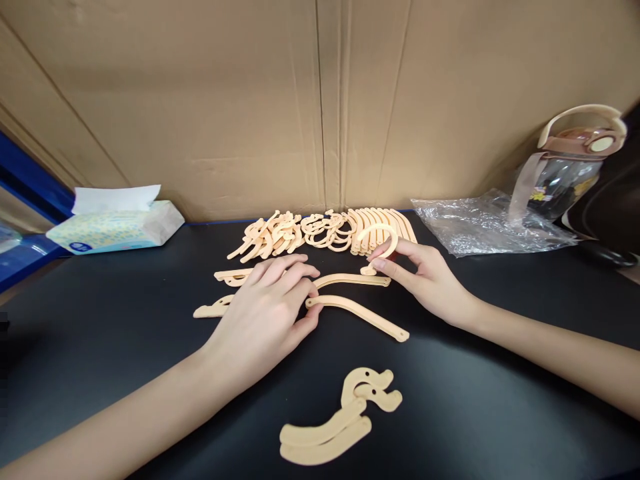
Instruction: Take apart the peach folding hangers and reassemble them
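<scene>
Beige plastic parts that look like folding hanger pieces lie on a black table. My right hand (425, 277) pinches a curved hanger hook (393, 240) between thumb and fingers, holding it up over the table. With thumb and forefinger, my left hand (277, 300) grips the near end of a curved hanger arm (357, 308). Just behind it lies a second arm (345, 279), partly covered by my left fingers. Two shorter notched pieces (213, 310) stick out left of that hand, partly hidden by it.
At the back are heaps of small arms (270, 237), hooks (327, 230) and a row of long arms (383, 223). Folded pieces (325, 433) lie at the front. A tissue pack (117, 227) stands left; a clear plastic bag (480, 223) and bottle (565, 173) are right. Cardboard (225, 100) walls the back.
</scene>
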A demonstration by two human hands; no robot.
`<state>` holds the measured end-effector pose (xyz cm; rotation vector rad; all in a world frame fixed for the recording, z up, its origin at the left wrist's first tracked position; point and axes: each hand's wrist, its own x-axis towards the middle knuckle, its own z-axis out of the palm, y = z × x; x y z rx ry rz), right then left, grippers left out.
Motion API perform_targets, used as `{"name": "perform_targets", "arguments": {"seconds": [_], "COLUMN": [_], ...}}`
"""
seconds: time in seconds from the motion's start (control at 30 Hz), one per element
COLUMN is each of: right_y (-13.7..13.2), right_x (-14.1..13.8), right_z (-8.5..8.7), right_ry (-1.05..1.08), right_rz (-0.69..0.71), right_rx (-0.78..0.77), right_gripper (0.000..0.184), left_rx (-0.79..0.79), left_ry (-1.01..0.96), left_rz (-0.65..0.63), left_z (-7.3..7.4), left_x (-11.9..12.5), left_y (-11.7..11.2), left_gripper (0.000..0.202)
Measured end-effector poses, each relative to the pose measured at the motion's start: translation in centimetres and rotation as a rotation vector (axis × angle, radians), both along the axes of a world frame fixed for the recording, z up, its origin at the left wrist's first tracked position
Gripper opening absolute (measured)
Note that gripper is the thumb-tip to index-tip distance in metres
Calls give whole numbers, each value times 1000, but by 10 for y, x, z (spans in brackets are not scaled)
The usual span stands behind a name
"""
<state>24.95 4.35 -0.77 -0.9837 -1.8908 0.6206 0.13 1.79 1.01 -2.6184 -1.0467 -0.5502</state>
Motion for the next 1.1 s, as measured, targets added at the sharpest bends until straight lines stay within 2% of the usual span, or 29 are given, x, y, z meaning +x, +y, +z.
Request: {"name": "perform_targets", "arguments": {"seconds": [0.1,0.2,0.37,0.57,0.73,0.83,0.93,1.03,1.1], "right_y": [2,4,2,1,2,2,1,-1,-3], "right_x": [1,2,1,1,0,0,0,0,-2], "right_z": [-1,-2,1,2,0,-1,0,2,4], "right_ry": [13,49,106,127,183,187,174,142,104], "right_rz": [-2,23,97,169,204,217,215,241,265], "right_rx": [11,-41,-168,-226,-246,-247,-244,-206,-173], "right_gripper": [15,18,19,16,15,33,52,53,42], "left_rx": [-62,-187,-513,-922,-1191,-1261,-1239,-1267,-1286], "left_ry": [-72,-164,-487,-881,-1130,-1137,-1042,-948,-851], "left_rz": [44,101,149,156,185,144,79,94,153], "left_z": [2,2,6,17,16,16,17,16,15], "left_x": [-3,-7,-8,-7,-12,-10,-4,6,11], "left_y": [2,6,8,12,16,14,6,-3,-10], "left_gripper": [17,20,20,30,34,30,28,27,26]}}
